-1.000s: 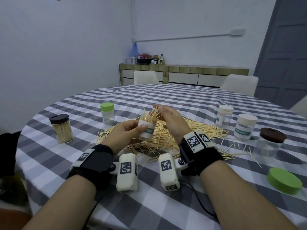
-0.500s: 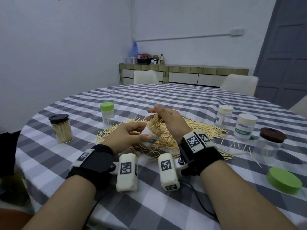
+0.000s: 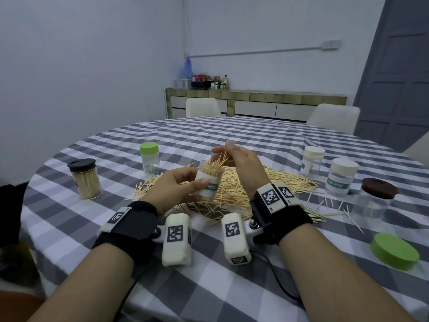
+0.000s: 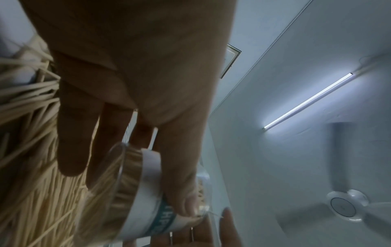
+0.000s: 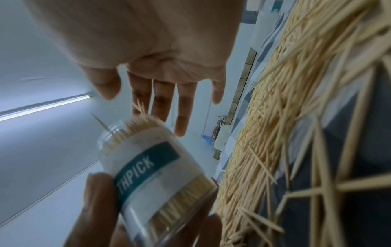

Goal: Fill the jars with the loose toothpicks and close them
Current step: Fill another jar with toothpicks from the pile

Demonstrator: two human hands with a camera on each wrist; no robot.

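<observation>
While the left hand [image 3: 177,187] grips the nearly full jar [image 3: 209,182] tilted, the right hand [image 3: 241,163], fingers loosely spread, settles the toothpicks [image 3: 214,165]; capping likely follows.

Bare checked cloth [image 3: 209,287] at lower centre; toothpick pile [image 3: 243,189] mid-frame, flanked, seemingly with gaps, by jars [image 3: 340,176].

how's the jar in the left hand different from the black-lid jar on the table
The held jar is open, toothpicks poking out past its rim; the black-lid jar is capped. The held jar is tilted, gripped by the left hand above the toothpick pile; the black-lid jar stands upright on the table. The held jar wears a white label; the other shows none. Both are clear and packed with toothpicks.
</observation>
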